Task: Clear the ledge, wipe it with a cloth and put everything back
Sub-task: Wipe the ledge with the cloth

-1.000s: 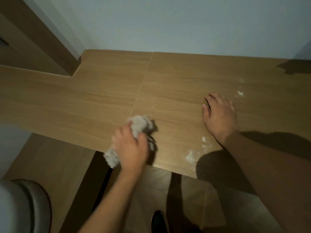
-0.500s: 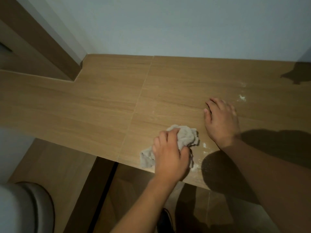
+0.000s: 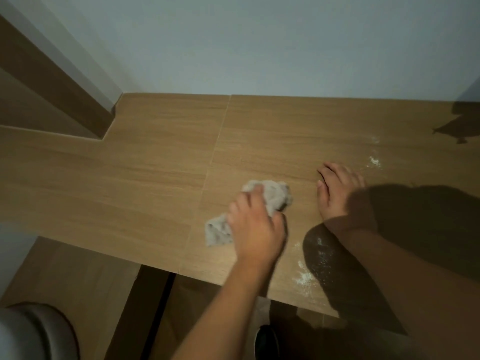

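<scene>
While the ledge [image 3: 155, 178] lies cleared, wiping is part done: left hand [image 3: 255, 229] clutches the cloth [image 3: 270, 197] mid-ledge, right hand [image 3: 339, 190] rests flat, white powder [image 3: 304, 278] remains, and nothing is put back.

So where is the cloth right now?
In the head view, the cloth lies bunched on the wooden ledge, gripped by the left hand, just left of the flat right hand.

Wooden ledge [image 3: 130, 183]: cloth [image 3: 270, 196], powder [image 3: 302, 278].

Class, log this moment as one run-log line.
phase: wiping | left hand: grips crumpled grey cloth | right hand: flat on wooden ledge | white powder: remains
</scene>
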Motion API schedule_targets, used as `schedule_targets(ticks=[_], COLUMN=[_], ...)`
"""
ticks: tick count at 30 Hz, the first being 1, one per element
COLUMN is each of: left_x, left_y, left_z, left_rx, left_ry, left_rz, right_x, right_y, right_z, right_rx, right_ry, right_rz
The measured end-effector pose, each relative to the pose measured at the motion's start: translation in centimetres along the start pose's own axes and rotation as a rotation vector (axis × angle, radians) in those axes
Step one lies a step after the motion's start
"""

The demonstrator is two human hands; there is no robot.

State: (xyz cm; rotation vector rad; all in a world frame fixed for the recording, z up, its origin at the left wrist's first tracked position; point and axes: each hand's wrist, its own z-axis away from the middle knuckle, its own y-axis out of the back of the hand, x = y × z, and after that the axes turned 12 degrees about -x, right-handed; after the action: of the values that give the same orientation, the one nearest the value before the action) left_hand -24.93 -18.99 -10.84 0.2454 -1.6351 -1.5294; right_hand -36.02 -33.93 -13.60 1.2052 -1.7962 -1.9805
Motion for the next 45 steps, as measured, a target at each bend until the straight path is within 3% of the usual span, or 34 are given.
schedule_targets(ticks=[4, 6, 8, 11, 13, 19, 22, 26, 31, 33, 37, 39, 41, 43, 45], left_x=[0.4, -2.5, -6.2, -9.4, -8.1, 1.9, 1.0, -4.2, -4.1, -1.6, 3.6, 3.8, 2.2, 0.3, 0.0], left_y=[1.4, 3.9, 6.8, 8.4, 6.9, 0.1, 1.6, 5.9, 5.4, 3.7, 0.9, 1.4, 2.7, 4.5, 5.3], left_z=[-0.5, -3.2, -7.0, -11.3, -11.7, -6.7, -7.8, -14.7, -19.4, -18.7, -16.1, -17.3, -20.2, -23.9, -26.3], left_rx=[-0.06, 0.069, 0.208, 0.173, 0.156, -0.046, -0.087, 0.141, 0.106, 0.051, -0.124, -0.148, -0.032, 0.112, 0.113], left_ry=[-0.054, -0.017, 0.122, 0.355, 0.389, -0.096, -0.182, 0.046, 0.302, 0.237, -0.224, -0.307, -0.114, 0.211, 0.418], left_rz=[0.168, 0.15, 0.095, 0.062, 0.016, -0.003, 0.091, 0.041, 0.002, -0.039, -0.071, -0.017, 0.03, 0.039, 0.055], right_x=[-0.1, -0.3, -0.4, -0.5, -0.6, -0.6, -0.2, 0.1, -0.2, -0.3, -0.6, -0.6, -0.7, -0.7, -0.6], right_y=[0.1, 0.2, 0.1, 0.2, 0.2, 0.5, -0.1, -0.4, 0.3, 0.5, 0.8, 0.8, 0.7, 0.8, 0.9], right_z=[-0.1, 0.0, 0.0, -0.1, 0.0, 0.0, -0.2, -0.3, 0.1, 0.0, 0.0, 0.0, 0.0, 0.0, -0.1], right_rx=[-0.008, -0.019, -0.037, -0.046, -0.051, -0.08, -0.052, -0.027, -0.06, -0.082, -0.108, -0.116, -0.122, -0.128, -0.124], right_ry=[0.001, -0.017, -0.032, -0.045, -0.041, -0.028, -0.033, -0.015, -0.028, -0.039, -0.056, -0.059, -0.067, -0.08, -0.085], right_rz=[-0.026, -0.01, 0.012, 0.044, 0.072, 0.119, 0.139, 0.15, 0.085, 0.074, 0.053, 0.045, 0.031, 0.015, -0.002])
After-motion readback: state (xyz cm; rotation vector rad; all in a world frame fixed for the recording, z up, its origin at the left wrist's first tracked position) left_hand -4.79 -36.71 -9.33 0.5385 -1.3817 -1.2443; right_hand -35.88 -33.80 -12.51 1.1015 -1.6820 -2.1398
